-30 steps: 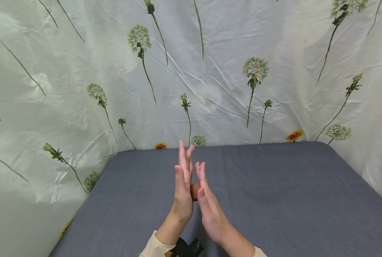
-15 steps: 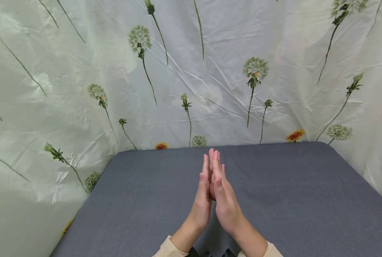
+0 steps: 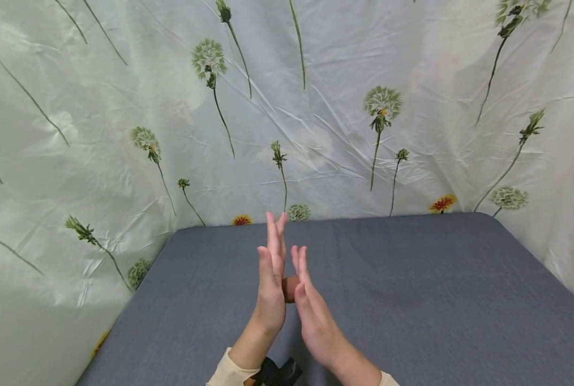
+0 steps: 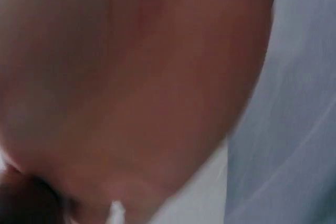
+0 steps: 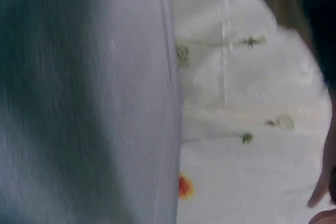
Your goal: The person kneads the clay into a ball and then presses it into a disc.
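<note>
Head view: left hand (image 3: pixel 270 289) and right hand (image 3: pixel 313 316) upright above grey table (image 3: pixel 436 300), fingers straight, palms facing. Small brown ball (image 3: pixel 290 288) pressed between palms; flat palms, not curled fingers, keep it trapped. Wrist views too blurred to add detail.

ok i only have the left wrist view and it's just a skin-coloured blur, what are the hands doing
Observer: In the head view the left hand and right hand are raised palm to palm above the grey table, fingers straight.
Operator: anything between them
Observer: Yes, a small brown ball shows in the gap between the palms, pressed from both sides.
Operator: are the hands level with each other
Observer: No, the left hand's fingertips reach further forward than the right's.
Operator: what's behind the table
Observer: A pale cloth backdrop printed with long-stemmed flowers.
</note>
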Action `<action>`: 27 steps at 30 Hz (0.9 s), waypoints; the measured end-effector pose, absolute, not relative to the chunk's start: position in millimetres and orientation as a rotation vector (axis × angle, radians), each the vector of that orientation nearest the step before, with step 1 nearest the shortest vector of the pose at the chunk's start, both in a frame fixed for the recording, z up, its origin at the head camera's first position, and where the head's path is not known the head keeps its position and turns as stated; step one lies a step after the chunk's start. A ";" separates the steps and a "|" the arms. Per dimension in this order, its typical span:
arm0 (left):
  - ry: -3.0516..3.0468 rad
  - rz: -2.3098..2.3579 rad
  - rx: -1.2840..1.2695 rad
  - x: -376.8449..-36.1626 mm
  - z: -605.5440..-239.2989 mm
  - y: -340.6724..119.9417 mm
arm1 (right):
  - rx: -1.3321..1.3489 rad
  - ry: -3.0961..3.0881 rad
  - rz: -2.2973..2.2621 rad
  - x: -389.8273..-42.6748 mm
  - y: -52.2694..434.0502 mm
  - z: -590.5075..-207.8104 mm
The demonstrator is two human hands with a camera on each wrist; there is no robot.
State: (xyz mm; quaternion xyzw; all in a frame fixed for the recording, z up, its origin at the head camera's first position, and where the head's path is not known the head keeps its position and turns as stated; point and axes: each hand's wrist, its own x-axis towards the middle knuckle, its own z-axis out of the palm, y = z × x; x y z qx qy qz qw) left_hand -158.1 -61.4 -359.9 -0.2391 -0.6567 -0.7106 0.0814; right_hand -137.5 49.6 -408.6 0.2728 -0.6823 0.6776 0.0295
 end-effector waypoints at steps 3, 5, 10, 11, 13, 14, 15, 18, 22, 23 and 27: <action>-1.945 -2.163 -0.653 -167.4 -364.2 -67.0 | 0.887 -2.114 2.059 -127.6 44.0 -406.2; -1.957 -2.210 -0.641 -169.8 -370.2 -64.4 | 0.906 -2.089 1.988 -125.0 44.9 -402.8; -2.044 -2.300 -0.747 -161.4 -385.5 -41.4 | 0.886 -1.970 1.794 -134.3 61.8 -391.0; -2.062 -2.304 -0.780 -158.3 -387.2 -36.3 | 0.859 -1.959 1.782 -137.9 66.7 -388.6; -2.091 -2.292 -0.841 -151.4 -389.0 -28.0 | 0.803 -1.941 1.803 -145.3 76.6 -384.9; -2.100 -2.284 -0.868 -147.9 -388.5 -24.9 | 0.769 -1.944 1.836 -148.4 80.8 -383.4; -2.110 -2.268 -0.888 -144.5 -387.7 -22.9 | 0.746 -1.944 1.859 -151.3 84.3 -382.8; -2.119 -2.224 -0.917 -136.5 -381.0 -22.2 | 0.710 -1.972 1.945 -157.1 89.1 -385.1; -2.091 -2.174 -0.907 -133.8 -369.7 -29.7 | 0.711 -2.030 1.996 -156.3 83.2 -394.0; -2.079 -2.162 -0.901 -134.8 -367.4 -32.2 | 0.713 -2.041 2.002 -155.3 80.3 -396.2; -2.033 -2.108 -0.840 -143.1 -361.5 -43.5 | 0.734 -2.077 2.051 -148.1 66.1 -403.9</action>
